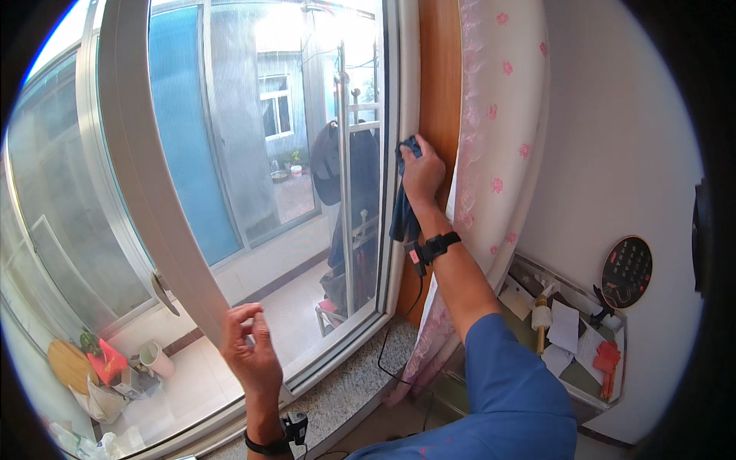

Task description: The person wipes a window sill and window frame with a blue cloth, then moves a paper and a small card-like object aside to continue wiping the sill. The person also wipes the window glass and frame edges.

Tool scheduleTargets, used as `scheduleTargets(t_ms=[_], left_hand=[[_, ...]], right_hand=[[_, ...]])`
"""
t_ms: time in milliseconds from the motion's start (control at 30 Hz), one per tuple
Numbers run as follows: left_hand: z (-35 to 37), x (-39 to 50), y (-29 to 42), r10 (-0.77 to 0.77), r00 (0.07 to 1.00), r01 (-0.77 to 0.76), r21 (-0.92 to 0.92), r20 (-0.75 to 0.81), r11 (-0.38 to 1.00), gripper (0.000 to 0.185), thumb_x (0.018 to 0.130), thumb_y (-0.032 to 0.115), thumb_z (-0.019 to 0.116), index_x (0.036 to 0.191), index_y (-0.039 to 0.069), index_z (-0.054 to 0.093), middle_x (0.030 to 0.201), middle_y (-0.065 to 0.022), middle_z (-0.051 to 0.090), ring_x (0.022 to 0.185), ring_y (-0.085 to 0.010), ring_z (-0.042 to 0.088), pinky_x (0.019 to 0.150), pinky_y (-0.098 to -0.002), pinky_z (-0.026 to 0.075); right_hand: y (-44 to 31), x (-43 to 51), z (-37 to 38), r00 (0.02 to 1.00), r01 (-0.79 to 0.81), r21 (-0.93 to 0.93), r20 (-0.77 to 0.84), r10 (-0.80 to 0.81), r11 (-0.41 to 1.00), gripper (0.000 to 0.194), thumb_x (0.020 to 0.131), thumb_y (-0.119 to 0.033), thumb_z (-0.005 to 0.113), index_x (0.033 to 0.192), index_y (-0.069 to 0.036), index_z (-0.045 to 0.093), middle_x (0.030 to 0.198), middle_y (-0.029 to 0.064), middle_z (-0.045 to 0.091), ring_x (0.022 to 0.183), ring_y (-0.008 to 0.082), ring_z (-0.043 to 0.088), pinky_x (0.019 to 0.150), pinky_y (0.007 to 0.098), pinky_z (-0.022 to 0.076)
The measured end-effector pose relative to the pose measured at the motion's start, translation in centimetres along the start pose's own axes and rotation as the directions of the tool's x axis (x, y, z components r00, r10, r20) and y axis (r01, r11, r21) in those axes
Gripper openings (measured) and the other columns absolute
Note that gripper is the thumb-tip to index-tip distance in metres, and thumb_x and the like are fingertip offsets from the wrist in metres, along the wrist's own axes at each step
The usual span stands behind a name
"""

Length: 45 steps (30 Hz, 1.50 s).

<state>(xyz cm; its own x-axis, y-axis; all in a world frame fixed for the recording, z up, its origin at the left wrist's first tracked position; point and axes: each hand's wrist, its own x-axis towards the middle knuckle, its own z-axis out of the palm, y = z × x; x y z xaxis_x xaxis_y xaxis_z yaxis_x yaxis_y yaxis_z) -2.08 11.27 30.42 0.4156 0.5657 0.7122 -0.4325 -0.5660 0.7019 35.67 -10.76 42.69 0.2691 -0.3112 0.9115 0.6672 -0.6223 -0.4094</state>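
Note:
A dark blue cloth (pixel 406 221) is bunched in my right hand (pixel 424 175), its loose end hanging down. That hand presses it at the right side of the white window frame (pixel 409 86), next to the brown wooden window reveal (pixel 440 80). My left hand (pixel 253 351) is raised lower left with curled fingers and nothing in it. It is in front of the white upright (pixel 167 172) of the window; whether it touches cannot be told. Behind the window glass (pixel 276 230) a metal rack (pixel 344 144) with dark clothes and a cap (pixel 326 164) shows.
A pink-flowered curtain (pixel 500 115) hangs right of my right arm. Below lies a speckled stone sill (pixel 356 374), with a thin black cable (pixel 380 356) across it. A glass-topped table (pixel 586 397) bears papers and a red item (pixel 606 362). A window handle (pixel 165 293) sticks out at left.

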Motion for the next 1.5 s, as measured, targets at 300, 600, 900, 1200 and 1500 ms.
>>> scheduleTargets(t_ms=[300, 600, 900, 1200, 1500], left_hand=[[1.4, 5.0, 3.3, 0.345, 0.923, -0.288, 0.287, -0.171, 0.914, 0.013, 0.098, -0.004, 0.06, 0.104, 0.002, 0.069, 0.107, -0.0121, 0.072, 0.1, -0.0212, 0.069, 0.076, -0.031, 0.053], [1.1, 7.5, 3.4, 0.179, 0.925, -0.157, 0.092, -0.335, 0.983, 0.013, 0.099, -0.003, 0.056, 0.102, -0.001, 0.069, 0.097, -0.012, 0.069, 0.08, -0.018, 0.069, 0.069, -0.0283, 0.053], [0.7, 7.4, 3.0, 0.155, 0.939, -0.142, 0.062, -0.307, 0.988, 0.012, 0.099, -0.003, 0.056, 0.101, -0.003, 0.067, 0.098, -0.0125, 0.068, 0.076, -0.0192, 0.07, 0.071, -0.0309, 0.057], [-0.8, 7.6, 3.2, 0.117, 0.973, -0.136, -0.084, -0.199, 0.987, 0.01, 0.1, -0.005, 0.056, 0.101, -0.004, 0.066, 0.098, -0.0116, 0.067, 0.079, -0.0168, 0.072, 0.072, -0.0295, 0.058], [-0.9, 7.8, 3.4, 0.069, 0.981, -0.088, -0.096, -0.181, 0.991, 0.01, 0.1, -0.003, 0.055, 0.099, -0.004, 0.065, 0.095, -0.0114, 0.067, 0.077, -0.0169, 0.072, 0.07, -0.0296, 0.057]], right_hand=[[-5.2, 13.4, 2.9, 0.986, 0.08, 0.077, -0.155, -0.068, 0.994, 0.042, 0.091, -0.023, 0.082, 0.128, -0.002, 0.074, 0.119, 0.022, 0.076, 0.108, 0.039, 0.073, 0.096, 0.0427, 0.0566], [-10.3, 26.4, 4.3, 0.978, 0.134, 0.023, -0.163, -0.129, 0.991, 0.045, 0.092, -0.026, 0.08, 0.129, -0.002, 0.072, 0.121, 0.0212, 0.075, 0.11, 0.0369, 0.073, 0.095, 0.0429, 0.0567], [-11.2, 29.0, 5.4, 0.964, 0.14, 0.056, -0.237, -0.123, 0.989, 0.046, 0.092, -0.03, 0.08, 0.131, -0.006, 0.074, 0.116, 0.0226, 0.077, 0.105, 0.0388, 0.074, 0.093, 0.0463, 0.057], [-7.1, 16.7, 4.6, 0.984, -0.018, 0.106, -0.173, 0.037, 0.994, 0.045, 0.092, -0.021, 0.079, 0.132, -0.003, 0.07, 0.124, 0.0232, 0.073, 0.111, 0.0408, 0.072, 0.097, 0.0466, 0.0556], [-11.2, 25.5, 4.4, 0.993, 0.008, -0.071, -0.119, -0.016, 0.997, 0.039, 0.094, -0.027, 0.075, 0.124, -0.002, 0.073, 0.115, 0.0224, 0.076, 0.107, 0.0417, 0.073, 0.091, 0.049, 0.0576]])
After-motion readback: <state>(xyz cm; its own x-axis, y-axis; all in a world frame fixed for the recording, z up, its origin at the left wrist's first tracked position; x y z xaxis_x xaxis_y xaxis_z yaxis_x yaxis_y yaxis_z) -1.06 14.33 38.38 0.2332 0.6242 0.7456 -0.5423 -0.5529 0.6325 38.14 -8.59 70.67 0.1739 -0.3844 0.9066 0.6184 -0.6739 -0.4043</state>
